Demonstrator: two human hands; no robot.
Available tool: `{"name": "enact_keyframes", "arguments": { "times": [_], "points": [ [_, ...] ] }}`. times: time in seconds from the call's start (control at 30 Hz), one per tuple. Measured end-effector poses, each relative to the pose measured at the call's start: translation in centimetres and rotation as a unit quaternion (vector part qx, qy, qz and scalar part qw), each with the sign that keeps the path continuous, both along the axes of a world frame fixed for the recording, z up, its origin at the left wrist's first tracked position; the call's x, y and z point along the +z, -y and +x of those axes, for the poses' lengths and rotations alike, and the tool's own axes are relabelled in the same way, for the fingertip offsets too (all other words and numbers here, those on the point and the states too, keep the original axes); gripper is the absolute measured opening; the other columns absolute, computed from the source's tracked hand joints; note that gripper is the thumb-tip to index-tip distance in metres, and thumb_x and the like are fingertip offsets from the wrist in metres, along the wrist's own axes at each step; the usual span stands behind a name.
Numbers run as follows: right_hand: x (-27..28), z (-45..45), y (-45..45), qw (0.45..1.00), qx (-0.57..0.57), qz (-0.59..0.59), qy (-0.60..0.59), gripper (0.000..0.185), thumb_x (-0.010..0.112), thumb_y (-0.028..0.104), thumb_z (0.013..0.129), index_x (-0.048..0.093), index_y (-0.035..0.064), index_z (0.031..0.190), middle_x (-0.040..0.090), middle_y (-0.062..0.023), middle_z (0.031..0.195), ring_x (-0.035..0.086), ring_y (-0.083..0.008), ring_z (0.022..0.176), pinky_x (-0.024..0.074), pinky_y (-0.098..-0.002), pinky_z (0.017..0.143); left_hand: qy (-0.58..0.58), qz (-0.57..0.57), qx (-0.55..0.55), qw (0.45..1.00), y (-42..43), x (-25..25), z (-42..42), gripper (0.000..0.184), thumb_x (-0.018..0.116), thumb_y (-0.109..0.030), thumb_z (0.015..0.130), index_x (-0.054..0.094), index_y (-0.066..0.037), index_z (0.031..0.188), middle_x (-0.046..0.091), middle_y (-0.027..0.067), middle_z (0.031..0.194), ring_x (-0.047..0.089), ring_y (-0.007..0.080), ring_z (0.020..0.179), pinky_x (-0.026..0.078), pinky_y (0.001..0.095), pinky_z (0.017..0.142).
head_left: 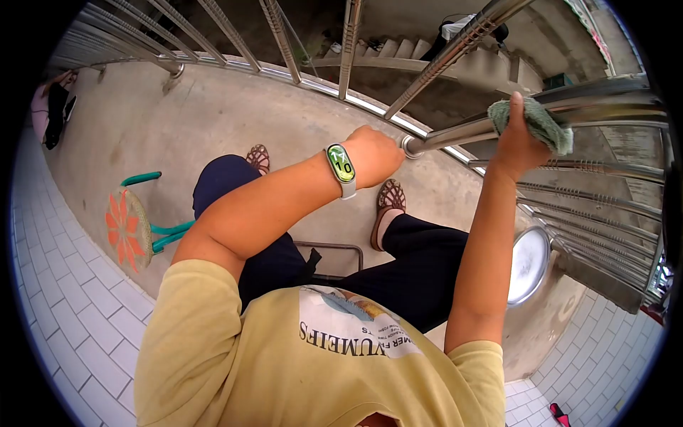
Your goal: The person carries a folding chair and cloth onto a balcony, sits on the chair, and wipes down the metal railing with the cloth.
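My right hand (523, 146) is closed round a folded green cloth (548, 127), which rests against the shiny metal railing (605, 107) on the right. Thumb up, that hand presses the cloth at the thick upper rail. My left hand (377, 154) is curled into a fist beside the base of a railing post (413, 146); nothing sticks out of it, though its palm side is hidden. On the left wrist sits a smart band (341, 164) with a lit screen and a pale strap.
A round basin (528, 267) stands by the railing, right of my legs. To the left is a small stool (129, 229) with an orange flower seat and green legs. A metal frame (345, 260) shows between my legs. Another person (53, 110) is at far left; steps (398, 48) lie beyond the bars.
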State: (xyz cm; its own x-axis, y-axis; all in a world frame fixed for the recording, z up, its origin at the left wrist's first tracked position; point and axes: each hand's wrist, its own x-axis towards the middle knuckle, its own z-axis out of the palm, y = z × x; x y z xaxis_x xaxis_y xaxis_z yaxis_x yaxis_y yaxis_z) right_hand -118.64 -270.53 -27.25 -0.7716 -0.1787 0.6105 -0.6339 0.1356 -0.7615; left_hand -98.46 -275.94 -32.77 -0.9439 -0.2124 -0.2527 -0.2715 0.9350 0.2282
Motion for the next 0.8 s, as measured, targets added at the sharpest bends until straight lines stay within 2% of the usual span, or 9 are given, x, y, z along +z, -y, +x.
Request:
{"name": "enact_keyframes", "arguments": {
  "times": [0.1,0.2,0.37,0.47,0.53,0.57,0.63,0.73,0.8],
  "points": [
    [-2.3,-0.8,0.0,1.000,-0.006,0.026,-0.008,0.058,0.083,0.031,0.061,0.059,-0.0059,0.100,0.064,-0.0140,0.101,0.062,-0.0244,0.091,0.0473,-0.0345,0.085,-0.002,0.003,0.004,1.000,0.0,0.1,0.1,0.016,0.056,-0.021,0.084,0.056,-0.007,0.090,0.062,0.0109,0.084,0.062,0.0286,0.082,0.048,0.0421,0.071],
    [-3.7,-1.1,-0.1,0.996,-0.005,0.071,0.055,0.065,0.085,0.029,0.060,0.057,-0.0077,0.105,0.061,-0.0151,0.109,0.060,-0.0228,0.096,0.0470,-0.0331,0.087,-0.012,-0.007,0.006,1.000,0.1,0.0,0.2,0.016,0.056,-0.021,0.084,0.056,-0.007,0.090,0.062,0.0107,0.084,0.062,0.0287,0.082,0.048,0.0426,0.071],
    [-6.4,-1.8,0.2,0.996,0.033,0.007,0.088,0.068,0.086,0.019,0.058,0.054,-0.0073,0.112,0.061,-0.0115,0.105,0.058,-0.0208,0.093,0.0471,-0.0314,0.086,-0.028,-0.018,0.007,0.999,0.1,0.0,0.4,0.016,0.057,-0.022,0.083,0.056,-0.007,0.090,0.062,0.0105,0.083,0.062,0.0285,0.081,0.048,0.0422,0.070],
    [-7.0,-1.5,0.1,0.987,0.020,0.041,0.156,0.065,0.085,0.014,0.058,0.053,-0.0055,0.110,0.061,-0.0097,0.101,0.059,-0.0195,0.090,0.0488,-0.0318,0.083,-0.031,-0.017,0.008,0.999,0.2,0.2,0.5,0.017,0.058,-0.022,0.082,0.057,-0.007,0.089,0.062,0.0106,0.083,0.062,0.0283,0.081,0.048,0.0418,0.070],
    [-8.5,-2.3,-0.1,0.971,0.062,0.018,0.232,0.056,0.085,0.021,0.054,0.060,-0.0014,0.098,0.063,-0.0094,0.097,0.060,-0.0200,0.090,0.0481,-0.0327,0.083,-0.031,-0.016,0.009,0.999,0.3,0.4,0.6,0.017,0.058,-0.022,0.082,0.057,-0.007,0.089,0.062,0.0106,0.084,0.062,0.0282,0.082,0.048,0.0416,0.069],
    [-8.2,-1.9,-0.2,0.971,0.062,0.017,0.232,0.056,0.085,0.021,0.054,0.060,-0.0014,0.098,0.063,-0.0094,0.097,0.060,-0.0200,0.090,0.0481,-0.0327,0.083,-0.031,-0.014,0.008,0.999,0.3,0.5,0.7,0.017,0.059,-0.022,0.081,0.057,-0.007,0.089,0.062,0.0104,0.083,0.062,0.0281,0.081,0.048,0.0416,0.069],
    [-7.6,-1.2,-0.7,0.921,0.120,0.004,0.370,0.057,0.085,0.011,0.053,0.057,0.0005,0.101,0.061,-0.0071,0.095,0.059,-0.0189,0.086,0.0496,-0.0321,0.079,-0.030,-0.014,0.006,0.999,0.4,0.6,0.8,0.017,0.059,-0.022,0.081,0.057,-0.007,0.090,0.062,0.0102,0.083,0.062,0.0280,0.081,0.048,0.0415,0.069],
    [-9.2,-2.0,-0.9,0.899,0.098,0.052,0.425,0.057,0.084,0.003,0.054,0.055,0.0014,0.103,0.059,-0.0051,0.093,0.059,-0.0176,0.084,0.0510,-0.0313,0.075,-0.039,-0.027,0.002,0.999,0.4,0.3,1.0,0.017,0.059,-0.022,0.081,0.056,-0.007,0.090,0.062,0.0098,0.083,0.062,0.0278,0.080,0.048,0.0413,0.068],
    [-8.4,-1.5,-0.9,0.893,0.092,0.080,0.434,0.058,0.084,0.003,0.054,0.054,0.0015,0.104,0.059,-0.0055,0.095,0.059,-0.0178,0.085,0.0506,-0.0313,0.076,-0.043,-0.023,0.004,0.999,0.4,0.3,1.1,0.016,0.058,-0.021,0.081,0.056,-0.008,0.090,0.062,0.0096,0.082,0.062,0.0278,0.079,0.048,0.0412,0.068]
  ]
}}
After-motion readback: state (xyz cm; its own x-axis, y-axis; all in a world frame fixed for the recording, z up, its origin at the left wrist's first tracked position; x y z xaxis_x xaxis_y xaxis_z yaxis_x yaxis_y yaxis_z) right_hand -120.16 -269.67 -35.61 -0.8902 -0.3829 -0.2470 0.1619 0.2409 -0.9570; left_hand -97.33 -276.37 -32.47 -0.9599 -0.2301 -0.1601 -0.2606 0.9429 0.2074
